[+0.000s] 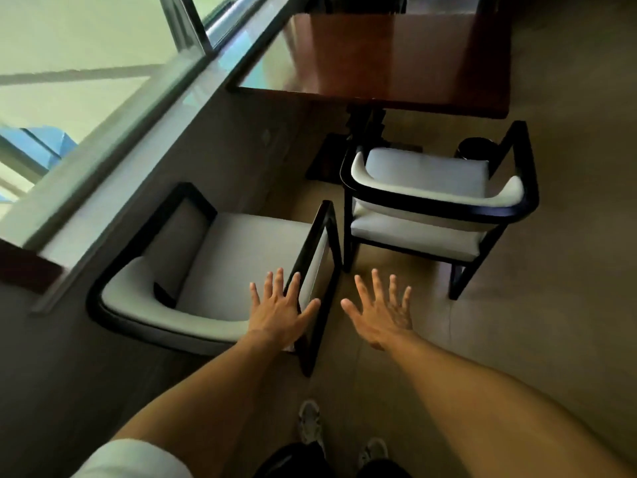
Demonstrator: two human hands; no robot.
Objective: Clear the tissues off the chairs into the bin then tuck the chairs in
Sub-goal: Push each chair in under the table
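Both hands are stretched out with fingers spread, grasping nothing. The left hand (277, 307) hovers over the right armrest of the near chair (220, 270), which stands by the window wall, turned away from the table (396, 60). The right hand (382, 312) hangs above the floor (551, 322) between the two chairs. The far chair (434, 191) faces the table, pulled back from it. A dark round bin (477, 148) sits just beyond its seat. No tissues show on either seat.
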